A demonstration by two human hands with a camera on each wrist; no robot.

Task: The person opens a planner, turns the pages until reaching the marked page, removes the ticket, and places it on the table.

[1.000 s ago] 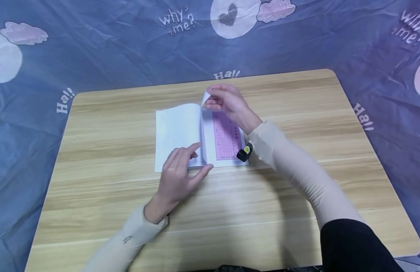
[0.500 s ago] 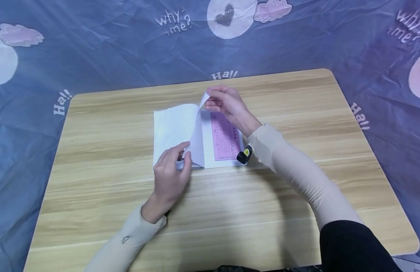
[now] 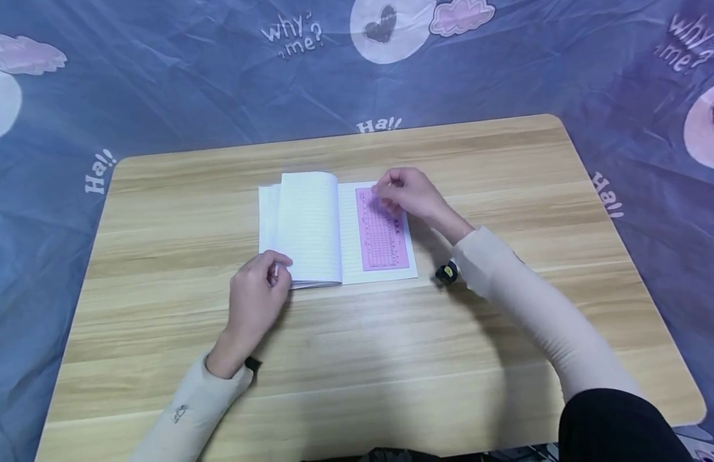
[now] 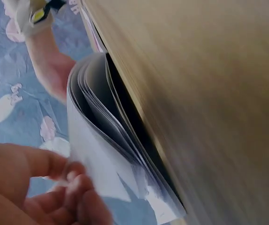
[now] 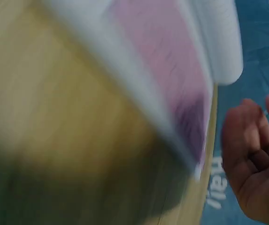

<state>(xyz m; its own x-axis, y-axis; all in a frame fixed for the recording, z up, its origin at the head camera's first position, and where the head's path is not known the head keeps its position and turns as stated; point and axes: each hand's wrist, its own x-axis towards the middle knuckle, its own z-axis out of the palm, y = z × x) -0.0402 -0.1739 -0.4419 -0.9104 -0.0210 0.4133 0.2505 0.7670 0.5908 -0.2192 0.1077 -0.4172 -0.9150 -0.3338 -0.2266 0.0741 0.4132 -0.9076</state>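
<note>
An open notebook (image 3: pixel 348 256) with lined white pages lies on the wooden table. Its upper left page (image 3: pixel 308 224) sits over a stack of pages that fan apart in the left wrist view. At that page's lower left corner, my left hand (image 3: pixel 255 295) pinches the edge between thumb and forefinger. A pink sheet (image 3: pixel 383 240) printed with a grid rests on the right-hand page. My right hand (image 3: pixel 411 192) hovers above the sheet's top end, fingers loosely bent. In the right wrist view the same hand (image 5: pixel 256 164) holds nothing.
The pale wooden table (image 3: pixel 178 212) has rounded corners and carries the notebook near its middle. Behind it hangs a blue patterned cloth (image 3: pixel 218 77). A small black device (image 3: pixel 447 273) is at the right sleeve's cuff.
The right hand has let go of the page's top and moved right and down. The left hand has drawn the page over to the left, uncovering more of the pink sheet.
</note>
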